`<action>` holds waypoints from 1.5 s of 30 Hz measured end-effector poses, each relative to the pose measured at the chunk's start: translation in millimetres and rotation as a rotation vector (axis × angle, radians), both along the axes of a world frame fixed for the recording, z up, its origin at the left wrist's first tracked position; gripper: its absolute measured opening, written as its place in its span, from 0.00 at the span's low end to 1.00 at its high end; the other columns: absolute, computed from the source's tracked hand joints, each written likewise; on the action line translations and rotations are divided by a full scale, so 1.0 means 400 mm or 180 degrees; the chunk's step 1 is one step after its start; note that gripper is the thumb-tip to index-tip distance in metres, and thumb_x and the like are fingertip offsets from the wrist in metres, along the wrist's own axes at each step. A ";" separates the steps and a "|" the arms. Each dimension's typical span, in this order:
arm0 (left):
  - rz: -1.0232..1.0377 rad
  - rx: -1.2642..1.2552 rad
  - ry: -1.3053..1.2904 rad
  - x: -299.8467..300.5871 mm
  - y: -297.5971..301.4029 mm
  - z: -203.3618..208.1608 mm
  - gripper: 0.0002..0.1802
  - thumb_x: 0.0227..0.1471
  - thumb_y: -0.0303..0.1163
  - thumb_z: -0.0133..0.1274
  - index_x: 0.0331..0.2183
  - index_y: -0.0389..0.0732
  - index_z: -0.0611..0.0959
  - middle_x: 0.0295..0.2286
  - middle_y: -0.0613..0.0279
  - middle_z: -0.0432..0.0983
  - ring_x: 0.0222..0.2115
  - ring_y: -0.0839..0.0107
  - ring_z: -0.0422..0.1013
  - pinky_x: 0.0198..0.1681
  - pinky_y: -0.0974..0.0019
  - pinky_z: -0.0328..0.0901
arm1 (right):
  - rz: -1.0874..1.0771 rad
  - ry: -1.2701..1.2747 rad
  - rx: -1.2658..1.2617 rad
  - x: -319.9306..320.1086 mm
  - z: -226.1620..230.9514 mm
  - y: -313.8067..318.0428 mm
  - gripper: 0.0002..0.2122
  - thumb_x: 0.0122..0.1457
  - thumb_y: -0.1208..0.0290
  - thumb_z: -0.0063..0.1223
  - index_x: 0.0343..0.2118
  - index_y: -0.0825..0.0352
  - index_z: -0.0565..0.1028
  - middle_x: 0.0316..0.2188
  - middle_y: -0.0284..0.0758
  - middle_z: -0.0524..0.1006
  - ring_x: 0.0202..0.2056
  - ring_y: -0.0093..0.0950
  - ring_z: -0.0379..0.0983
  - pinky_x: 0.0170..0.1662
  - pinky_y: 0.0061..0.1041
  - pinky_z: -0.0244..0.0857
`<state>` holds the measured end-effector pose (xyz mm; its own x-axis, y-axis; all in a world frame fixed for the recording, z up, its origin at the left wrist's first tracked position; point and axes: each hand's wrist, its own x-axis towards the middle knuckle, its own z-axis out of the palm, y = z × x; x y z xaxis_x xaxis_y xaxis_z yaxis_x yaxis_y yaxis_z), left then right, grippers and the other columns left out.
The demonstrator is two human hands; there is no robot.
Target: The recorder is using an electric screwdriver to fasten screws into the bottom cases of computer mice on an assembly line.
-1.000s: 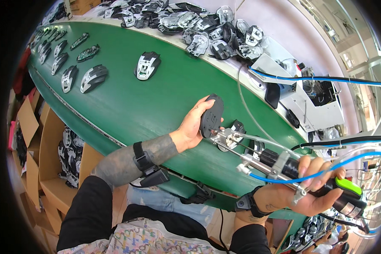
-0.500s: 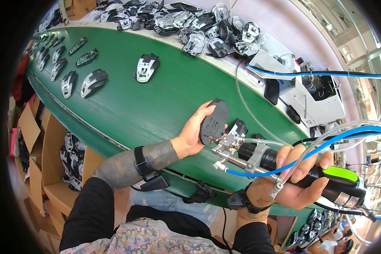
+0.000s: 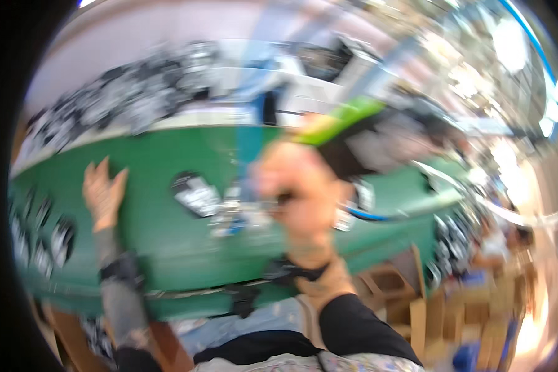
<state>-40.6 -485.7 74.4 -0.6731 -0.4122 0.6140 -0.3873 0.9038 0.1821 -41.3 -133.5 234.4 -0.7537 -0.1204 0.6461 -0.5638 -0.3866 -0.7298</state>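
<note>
Over the left part of the green work surface (image 3: 158, 248), my left hand (image 3: 103, 195) has its fingers spread and nothing visible in them. To its right lies a black and white computer mouse shell (image 3: 195, 193). My right hand (image 3: 304, 186) is wrapped round a power screwdriver (image 3: 369, 139) with a black body and a bright green panel, both smeared by motion. The screwdriver's front end, with metal fittings (image 3: 232, 214), points down and left beside the mouse shell. A second mouse piece (image 3: 363, 195), partly hidden, lies behind my right wrist.
Several mouse shells (image 3: 62, 240) sit at the far left. A blurred heap of mouse parts (image 3: 130, 93) lines the back ledge, with a white machine (image 3: 313, 93) to its right. Blue tubing (image 3: 369, 216) trails from the screwdriver. Cardboard boxes (image 3: 471, 316) stand at lower right.
My left hand has let go of the black mouse base and moved left, fingers spread. My right hand has swung up and left with the screwdriver. The whole view has turned.
</note>
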 end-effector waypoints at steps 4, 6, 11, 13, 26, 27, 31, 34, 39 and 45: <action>-0.0292 0.0893 -0.0393 -0.009 -0.121 -0.060 0.26 0.43 0.38 0.56 0.46 0.46 0.72 0.46 0.52 0.65 0.46 0.52 0.64 0.47 0.59 0.61 | 0.0600 -0.0600 -0.0573 -0.019 0.050 -0.006 0.13 0.52 0.82 0.51 0.41 0.69 0.64 0.18 0.28 0.70 0.17 0.17 0.66 0.19 0.17 0.58; -0.0342 0.0772 -0.0703 -0.036 -0.067 -0.067 0.26 0.45 0.37 0.54 0.48 0.46 0.70 0.47 0.51 0.64 0.46 0.53 0.64 0.48 0.59 0.60 | 0.0579 -0.0447 -0.0772 -0.028 0.051 0.009 0.11 0.51 0.81 0.51 0.37 0.68 0.65 0.18 0.28 0.70 0.16 0.15 0.65 0.18 0.15 0.57; -0.1859 0.3893 -0.0191 -0.040 0.129 0.027 0.27 0.48 0.38 0.48 0.52 0.45 0.68 0.46 0.54 0.65 0.45 0.63 0.65 0.47 0.61 0.61 | 0.0287 -0.0281 -0.0671 -0.033 0.051 0.030 0.09 0.51 0.81 0.52 0.35 0.68 0.67 0.18 0.28 0.70 0.14 0.15 0.64 0.17 0.14 0.57; -0.2751 0.6492 0.0665 -0.011 0.153 0.062 0.29 0.51 0.38 0.44 0.55 0.43 0.62 0.48 0.54 0.63 0.45 0.64 0.65 0.45 0.62 0.65 | 0.0281 -0.0315 -0.0794 -0.019 0.064 0.027 0.09 0.51 0.81 0.52 0.34 0.68 0.67 0.17 0.26 0.69 0.15 0.13 0.63 0.18 0.14 0.56; -0.3634 0.7696 0.0317 0.065 0.500 0.136 0.34 0.42 0.29 0.46 0.54 0.44 0.61 0.44 0.52 0.64 0.38 0.60 0.68 0.39 0.53 0.70 | 0.0655 0.0425 -0.1139 -0.024 0.064 0.094 0.14 0.61 0.60 0.34 0.42 0.63 0.67 0.18 0.29 0.63 0.19 0.22 0.60 0.30 0.27 0.60; -0.3425 0.7708 0.0269 0.073 0.491 0.134 0.35 0.41 0.27 0.46 0.55 0.44 0.60 0.43 0.51 0.63 0.37 0.60 0.68 0.38 0.54 0.70 | 0.0602 0.0449 -0.1041 -0.028 0.062 0.085 0.13 0.60 0.61 0.36 0.41 0.63 0.68 0.18 0.28 0.63 0.19 0.21 0.60 0.28 0.26 0.59; -0.3355 0.7725 0.0250 0.093 0.470 0.118 0.35 0.43 0.27 0.46 0.55 0.44 0.58 0.44 0.51 0.61 0.37 0.61 0.68 0.38 0.55 0.71 | 0.0347 0.0413 -0.1029 -0.023 0.060 0.034 0.13 0.59 0.60 0.38 0.39 0.64 0.68 0.17 0.28 0.62 0.18 0.20 0.57 0.26 0.24 0.58; -0.3426 0.7743 0.0190 0.094 0.475 0.117 0.35 0.43 0.27 0.46 0.55 0.44 0.58 0.45 0.52 0.60 0.38 0.61 0.67 0.38 0.56 0.71 | 0.0260 0.0407 -0.1087 -0.018 0.060 0.025 0.13 0.59 0.59 0.39 0.38 0.64 0.68 0.17 0.28 0.62 0.18 0.20 0.57 0.25 0.24 0.56; -0.3437 0.7679 0.0182 0.093 0.477 0.109 0.34 0.43 0.27 0.46 0.55 0.43 0.59 0.44 0.52 0.61 0.38 0.62 0.67 0.38 0.56 0.71 | 0.0212 0.0254 -0.1134 -0.010 0.070 0.033 0.11 0.59 0.59 0.40 0.34 0.62 0.68 0.17 0.28 0.63 0.18 0.20 0.58 0.25 0.23 0.55; -0.3147 0.7521 0.0542 0.089 0.477 0.135 0.33 0.43 0.28 0.47 0.54 0.44 0.60 0.41 0.55 0.62 0.37 0.64 0.67 0.36 0.59 0.71 | -0.0089 0.0282 -0.1046 -0.003 0.095 0.048 0.10 0.59 0.59 0.41 0.34 0.61 0.67 0.16 0.27 0.64 0.17 0.20 0.59 0.25 0.23 0.57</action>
